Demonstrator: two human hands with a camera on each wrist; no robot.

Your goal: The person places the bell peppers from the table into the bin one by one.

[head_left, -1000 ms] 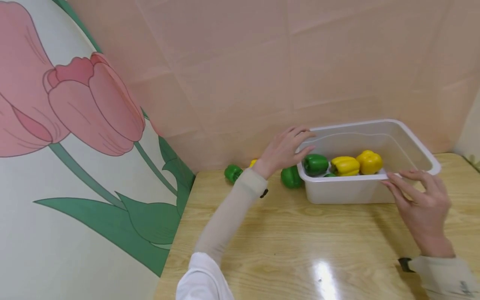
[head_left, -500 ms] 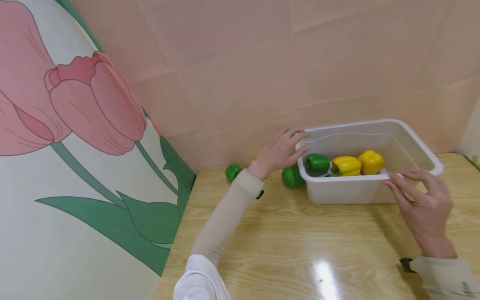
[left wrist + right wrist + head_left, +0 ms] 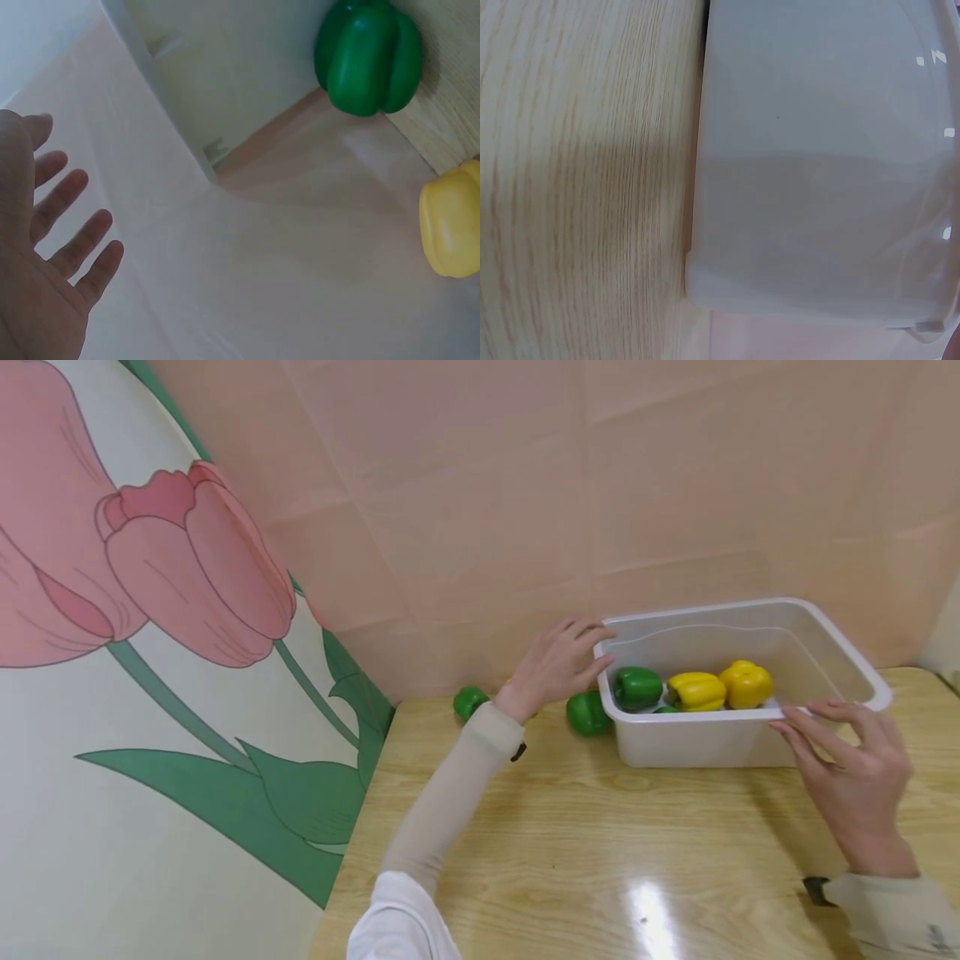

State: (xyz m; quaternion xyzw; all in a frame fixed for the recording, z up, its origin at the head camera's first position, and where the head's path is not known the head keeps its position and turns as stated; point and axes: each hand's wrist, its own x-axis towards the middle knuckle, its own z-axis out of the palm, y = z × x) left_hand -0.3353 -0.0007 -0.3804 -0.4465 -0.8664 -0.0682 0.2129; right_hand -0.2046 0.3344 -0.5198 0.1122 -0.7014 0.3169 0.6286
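A white plastic bin [image 3: 697, 743] stands on the wooden table against the back wall. Inside lie a green bell pepper [image 3: 637, 688], two yellow bell peppers [image 3: 697, 692] and another green piece, mostly hidden by the front wall. My left hand [image 3: 551, 664] is at the bin's left rim, its fingers spread; in the left wrist view they look apart from the rim. My right hand [image 3: 855, 768] pinches the front rim near the right corner, thumb outside. A green bell pepper [image 3: 588, 713] sits just left of the bin.
Farther left is another green bell pepper [image 3: 469, 702], partly behind my left forearm. A yellow bell pepper [image 3: 454, 221] shows in the left wrist view. The pink-covered wall [image 3: 465, 527] rises behind the table [image 3: 570, 843], and a tulip-painted wall [image 3: 187, 827] borders its left side.
My left hand has drawn slightly left, its fingers moving back from over the bin's corner. The right hand keeps its place on the rim. The head view has shifted a little.
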